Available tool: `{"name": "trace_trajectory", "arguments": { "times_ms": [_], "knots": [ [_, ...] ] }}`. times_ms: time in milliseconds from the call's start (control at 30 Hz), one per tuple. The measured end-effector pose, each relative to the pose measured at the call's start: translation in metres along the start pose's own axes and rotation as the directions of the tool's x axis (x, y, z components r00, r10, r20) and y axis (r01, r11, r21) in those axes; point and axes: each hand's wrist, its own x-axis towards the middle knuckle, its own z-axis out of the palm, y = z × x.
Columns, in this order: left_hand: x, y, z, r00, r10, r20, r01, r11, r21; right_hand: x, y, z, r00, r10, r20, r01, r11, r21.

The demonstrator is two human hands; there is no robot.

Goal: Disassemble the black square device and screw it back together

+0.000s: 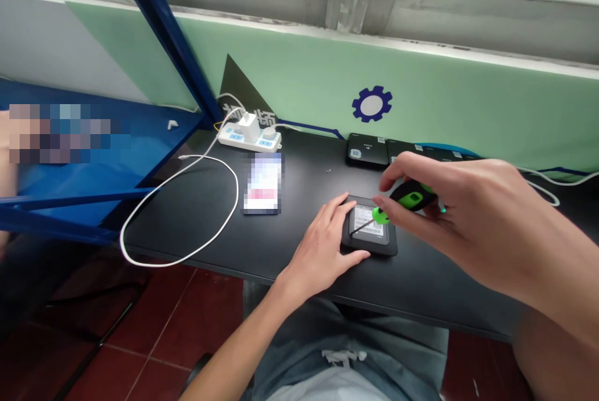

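A small black device (374, 232) with a white label lies face up near the front of the black table (196, 214). My left hand (322, 245) rests on the table and grips the device's left edge between thumb and fingers. My right hand (463, 214) hovers over it, closed round a green and black screwdriver (407, 198). The thin shaft slants down to the left, and its tip sits at the device's lower left corner.
A white power strip (250, 136) with a charger plugged in stands at the back; its white cable (187, 214) loops over the table's left part. A phone (262, 186) lies beside the loop. More black devices (367, 151) line the green wall. A tiny screw (328, 171) lies loose. Blue shelving (93, 158) stands left.
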Motion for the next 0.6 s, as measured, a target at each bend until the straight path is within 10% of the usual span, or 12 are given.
{"name": "trace_trajectory", "arguments": {
  "times_ms": [600],
  "knots": [
    [0.0,0.005,0.009,0.999,0.045,-0.002,-0.044,0.995,0.091,0.008,-0.012,0.002,0.989,-0.066,0.131,0.084,0.986,-0.141]
  ]
}}
